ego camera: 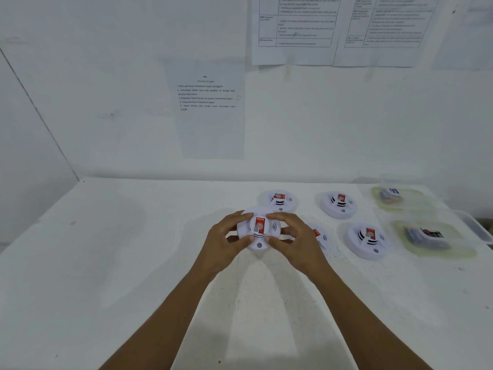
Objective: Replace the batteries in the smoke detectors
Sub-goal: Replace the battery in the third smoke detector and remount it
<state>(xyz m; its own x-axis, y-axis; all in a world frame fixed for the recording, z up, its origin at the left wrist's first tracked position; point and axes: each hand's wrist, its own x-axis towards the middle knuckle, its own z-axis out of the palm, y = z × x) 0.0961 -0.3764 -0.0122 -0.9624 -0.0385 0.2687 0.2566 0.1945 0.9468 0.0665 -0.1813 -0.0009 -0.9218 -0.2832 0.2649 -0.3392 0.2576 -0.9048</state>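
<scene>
A round white smoke detector (259,228) with a red label is held above the white table (120,249), face up. My left hand (226,241) grips its left rim and my right hand (296,240) grips its right rim, thumbs on the near edge. Several more white detectors with red labels lie on the table to the right: one behind (280,201), one partly hidden by my right hand (321,237), one at the back (338,204) and one nearer (368,240). Two clear tubs hold batteries: a far tub (400,200) and a near tub (432,240).
A wall rises right behind the table, with printed instruction sheets (210,102) taped on it. A clear lid or tray (477,228) lies at the table's right edge.
</scene>
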